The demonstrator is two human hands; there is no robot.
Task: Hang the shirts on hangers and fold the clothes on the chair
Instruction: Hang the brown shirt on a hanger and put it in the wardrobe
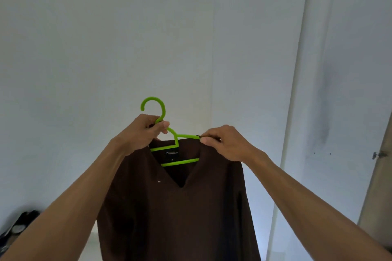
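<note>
- I have the brown shirt [174, 207] up in front of me against the pale wall [84, 38], with the green hanger [169, 133] already inside its neckline; the lower bar shows through the V of the collar, above the label
- By my reckoning this shirt is nearly hung: the shoulder on my left side looks seated, while the one on my right is being pulled over the hanger's arm; a stretch of green arm is bare between the neck and my fingers
- Left to do, as I judge it: settle that shoulder, put the hook on a rail, then the other shirts and the folding; neither the chair nor a rail is in view, so I cannot tell how much remains there
- My left hand [146, 131] is curled round the hanger's neck just under the hook, thumb across the front, taking the weight
- My right hand [222, 144] pinches the shirt's shoulder seam at the tip of the hanger's arm, fingers bent tight on the cloth
- Low at the left edge lie some dark items [19, 229], too blurred to name
</note>
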